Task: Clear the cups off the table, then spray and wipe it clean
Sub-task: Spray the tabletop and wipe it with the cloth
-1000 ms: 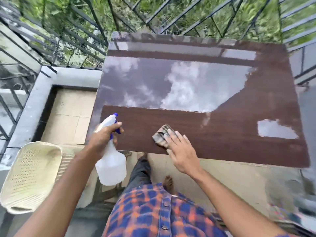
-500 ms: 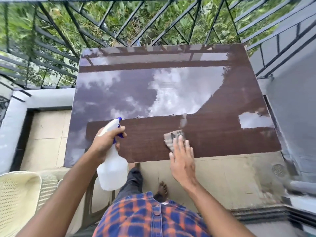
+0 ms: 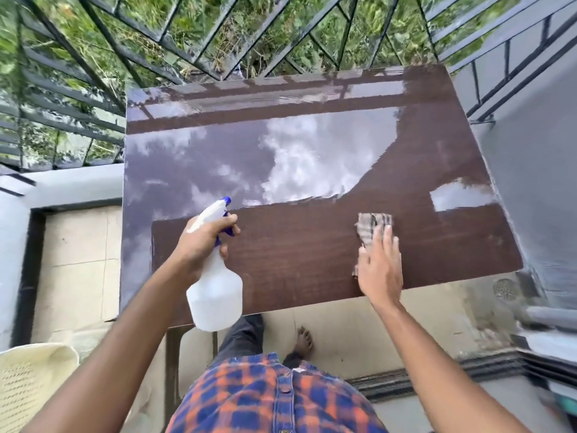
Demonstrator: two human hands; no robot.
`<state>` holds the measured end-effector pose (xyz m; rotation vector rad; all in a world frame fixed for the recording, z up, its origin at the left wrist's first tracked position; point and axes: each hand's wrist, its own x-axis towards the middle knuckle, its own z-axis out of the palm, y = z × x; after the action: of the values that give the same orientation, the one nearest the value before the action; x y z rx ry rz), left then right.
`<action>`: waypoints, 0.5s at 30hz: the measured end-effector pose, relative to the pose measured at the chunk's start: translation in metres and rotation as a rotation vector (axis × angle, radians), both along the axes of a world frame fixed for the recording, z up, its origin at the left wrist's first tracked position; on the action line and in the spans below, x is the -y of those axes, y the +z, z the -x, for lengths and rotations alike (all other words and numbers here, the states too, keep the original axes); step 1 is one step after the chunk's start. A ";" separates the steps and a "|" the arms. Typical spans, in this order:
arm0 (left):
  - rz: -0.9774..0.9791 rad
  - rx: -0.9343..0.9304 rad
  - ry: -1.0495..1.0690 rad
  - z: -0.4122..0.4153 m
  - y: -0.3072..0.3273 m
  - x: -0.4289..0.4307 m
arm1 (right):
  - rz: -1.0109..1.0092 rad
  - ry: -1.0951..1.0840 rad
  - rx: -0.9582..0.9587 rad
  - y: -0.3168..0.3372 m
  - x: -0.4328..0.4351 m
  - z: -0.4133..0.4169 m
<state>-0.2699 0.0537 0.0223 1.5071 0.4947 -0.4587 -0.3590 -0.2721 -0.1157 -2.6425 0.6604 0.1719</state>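
Head view: the surface [image 3: 306, 254] carries no cups, so by my reading the clearing is done and the wiping is under way. The left hand [image 3: 203, 242] grips the bottle [image 3: 217, 292] by its neck, fingers [image 3: 229, 221] curled round the blue trigger and the nozzle aimed away over the far half. It is probably held up off the surface so that it is ready to spray and out of the cloth's path. The bottle's body hangs over the near edge, touching nothing. The right hand [image 3: 379, 270] lies flat with straight, close fingers on the cloth [image 3: 371, 228], pressing it to the near right part, which spreads the pressure for a broad swipe. The near band looks matt brown, while the far half and a patch at the right shine with sky, likely a film left to wipe.
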 end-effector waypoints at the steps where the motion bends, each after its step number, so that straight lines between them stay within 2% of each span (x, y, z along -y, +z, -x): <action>1: 0.004 -0.005 -0.002 -0.006 -0.001 -0.003 | 0.005 -0.005 0.017 -0.002 -0.008 0.011; 3: 0.012 -0.021 -0.003 -0.018 -0.004 -0.010 | 0.021 0.027 0.020 -0.003 -0.040 0.025; 5: 0.014 -0.038 0.012 -0.030 -0.007 -0.016 | 0.028 0.152 0.028 -0.001 -0.079 0.021; 11: -0.016 -0.048 0.032 -0.072 -0.011 -0.039 | 0.071 0.662 0.051 0.002 -0.168 -0.095; 13: -0.012 -0.058 0.047 -0.088 -0.011 -0.051 | 0.058 0.647 0.034 0.003 -0.170 -0.146; 15: 0.003 -0.077 0.059 -0.103 -0.012 -0.061 | 0.057 0.469 0.028 0.004 -0.152 -0.184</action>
<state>-0.1673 0.1150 0.0105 1.4719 0.5970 -0.4728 -0.1749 -0.1205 -0.1117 -2.8068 0.0256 0.2497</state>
